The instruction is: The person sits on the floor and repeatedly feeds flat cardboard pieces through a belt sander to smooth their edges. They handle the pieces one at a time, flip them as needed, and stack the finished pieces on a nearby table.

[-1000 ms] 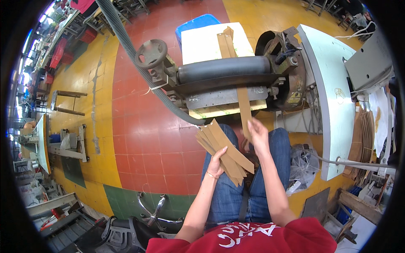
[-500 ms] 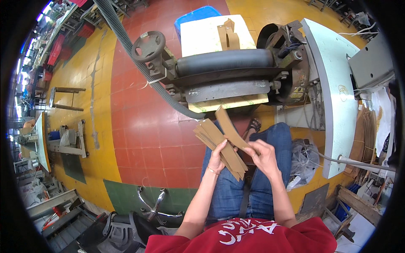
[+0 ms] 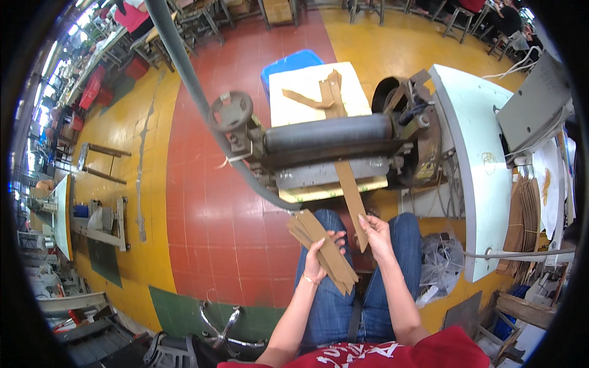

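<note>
My left hand (image 3: 315, 262) is closed around a fanned stack of brown strips (image 3: 320, 240), held over my lap. My right hand (image 3: 377, 235) pinches the near end of one long brown strip (image 3: 349, 189). That strip runs forward across the metal feed plate (image 3: 300, 176) of a roller machine, and its far end goes in under the machine's dark front bar (image 3: 307, 156). Behind the bar lies the wide grey roller (image 3: 328, 134). Beyond it, several brown strips (image 3: 332, 92) rest on a pale board (image 3: 288, 83), one bent out to the left.
A handwheel (image 3: 230, 111) and a thick grey hose (image 3: 184, 67) stand at the machine's left. To the right is a pale tabletop (image 3: 469, 178). Beside my right knee lies a clear plastic bag (image 3: 442, 264). A blue bin (image 3: 291, 63) shows behind the board.
My right hand has brought the single strip away from the stack and forward, into the machine. Another strip has appeared on the board behind the roller. The view has tilted up.
</note>
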A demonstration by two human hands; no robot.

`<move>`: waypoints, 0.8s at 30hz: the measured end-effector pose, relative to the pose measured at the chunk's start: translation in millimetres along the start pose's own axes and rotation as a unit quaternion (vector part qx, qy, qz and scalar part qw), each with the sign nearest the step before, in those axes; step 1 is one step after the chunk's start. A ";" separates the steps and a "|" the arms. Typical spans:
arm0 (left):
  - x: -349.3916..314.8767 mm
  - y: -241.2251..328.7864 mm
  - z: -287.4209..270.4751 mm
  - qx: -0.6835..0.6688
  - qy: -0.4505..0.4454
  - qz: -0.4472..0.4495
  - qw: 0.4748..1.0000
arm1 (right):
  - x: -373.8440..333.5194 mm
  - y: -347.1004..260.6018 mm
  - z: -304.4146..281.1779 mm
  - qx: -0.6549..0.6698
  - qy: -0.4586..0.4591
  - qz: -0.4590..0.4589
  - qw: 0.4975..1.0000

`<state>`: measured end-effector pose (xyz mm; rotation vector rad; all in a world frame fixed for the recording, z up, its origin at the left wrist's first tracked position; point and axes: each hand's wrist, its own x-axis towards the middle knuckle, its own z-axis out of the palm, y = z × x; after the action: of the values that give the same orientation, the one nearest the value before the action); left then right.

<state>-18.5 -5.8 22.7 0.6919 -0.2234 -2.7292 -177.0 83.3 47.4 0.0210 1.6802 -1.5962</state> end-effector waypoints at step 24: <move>1.4 -8.9 0.0 0.149 0.047 0.010 0.988 | -82.1 -3.4 4.6 -0.383 -0.051 -0.207 0.899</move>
<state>-22.0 2.1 20.0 0.8893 -0.6212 -2.6614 -120.6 119.3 95.3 -0.8540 2.2140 -1.0687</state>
